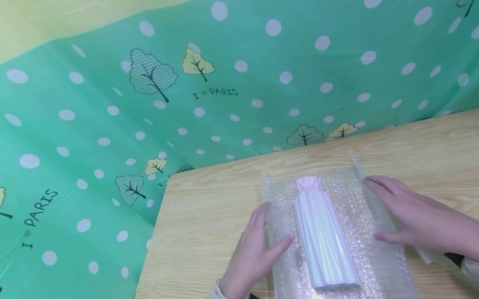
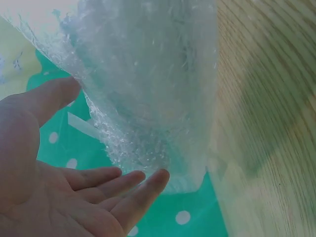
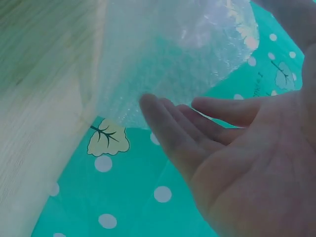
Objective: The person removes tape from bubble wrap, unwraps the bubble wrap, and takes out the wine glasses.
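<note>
A white fluted vase (image 1: 324, 238) with a ruffled, pinkish neck lies on its side, its neck toward the back of the table. Under it is a sheet of clear bubble wrap (image 1: 291, 281), whose left and right sides stand up a little. My left hand (image 1: 253, 254) is at the left side of the wrap, thumb pointing toward the vase. On the opposite side, my right hand (image 1: 415, 215) touches the raised edge with its fingers. Both wrist views show the left hand (image 2: 74, 197) and right hand (image 3: 242, 153) with fingers extended against the wrap (image 2: 148, 79). The vase is hidden there.
The wood-grain table (image 1: 202, 213) extends to both sides of the wrap. Behind and to the left hangs a green cloth (image 1: 235, 115) with white dots and printed trees. A pale strip (image 1: 424, 255) shows under the right forearm.
</note>
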Available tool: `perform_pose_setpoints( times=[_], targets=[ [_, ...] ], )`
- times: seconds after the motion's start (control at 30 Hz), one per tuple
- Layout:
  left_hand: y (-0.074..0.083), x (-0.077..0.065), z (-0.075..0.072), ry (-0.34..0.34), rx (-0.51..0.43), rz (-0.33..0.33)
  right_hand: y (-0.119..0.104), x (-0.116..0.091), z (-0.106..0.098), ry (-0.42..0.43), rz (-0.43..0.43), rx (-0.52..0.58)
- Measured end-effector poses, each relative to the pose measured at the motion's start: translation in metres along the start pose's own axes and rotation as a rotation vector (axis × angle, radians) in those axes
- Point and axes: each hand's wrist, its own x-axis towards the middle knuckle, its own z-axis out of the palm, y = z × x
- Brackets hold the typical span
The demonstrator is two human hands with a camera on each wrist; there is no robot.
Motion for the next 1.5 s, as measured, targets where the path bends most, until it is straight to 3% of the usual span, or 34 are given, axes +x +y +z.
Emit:
perform_pose_setpoints(
  times=[0.4, 0.93, 1.5],
  targets=[
    [-0.003, -0.002, -0.001, 0.004, -0.003, 0.030, 0.015, -0.005, -0.006, -0.091, -0.007, 0.002],
    [-0.006, -0.004, -0.009, -0.030, 0.029, 0.024, 0.029, -0.006, -0.012, -0.137, 0.023, -0.014],
    [-0.020, -0.012, -0.013, -0.037, 0.097, 0.059, 0.038, -0.012, -0.015, -0.167, 0.024, -0.016]
  ],
)
